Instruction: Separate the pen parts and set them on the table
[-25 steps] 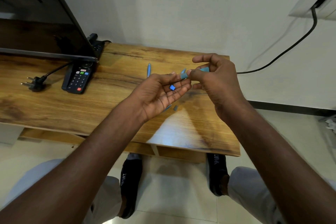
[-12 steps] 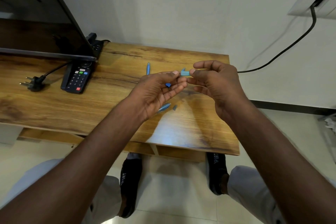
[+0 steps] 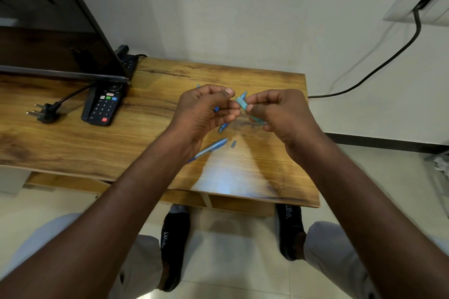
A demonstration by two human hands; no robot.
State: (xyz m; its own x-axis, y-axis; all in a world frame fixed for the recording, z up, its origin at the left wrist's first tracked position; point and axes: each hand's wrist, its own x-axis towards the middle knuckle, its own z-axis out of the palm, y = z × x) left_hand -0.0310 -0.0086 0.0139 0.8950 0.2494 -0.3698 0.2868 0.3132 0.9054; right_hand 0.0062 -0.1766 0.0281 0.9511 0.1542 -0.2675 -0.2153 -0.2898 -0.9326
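Observation:
Both hands are raised over the wooden table [image 3: 267,177], fingertips almost meeting. My right hand [image 3: 279,114] pinches a light blue pen barrel piece [image 3: 243,102] that points up and left. My left hand [image 3: 206,111] has its fingers curled, pinching a thin small part at the barrel's tip, with a small dark blue piece [image 3: 216,109] showing between its fingers. On the table below lie a blue pen tube [image 3: 211,148], a short blue tip piece [image 3: 223,127] and a tiny blue bit [image 3: 233,144]. A blue end [image 3: 198,85] peeks out behind my left hand.
A black remote [image 3: 103,107] lies at the left under the edge of a dark TV screen [image 3: 48,43]. A loose black plug [image 3: 43,113] rests further left. A power strip [image 3: 128,60] sits at the table's back. A black cable [image 3: 376,70] hangs from a wall socket.
My left hand has turned from palm up and open to palm down with fingers curled, pinching at the barrel tip. The pen tube on the table is now uncovered.

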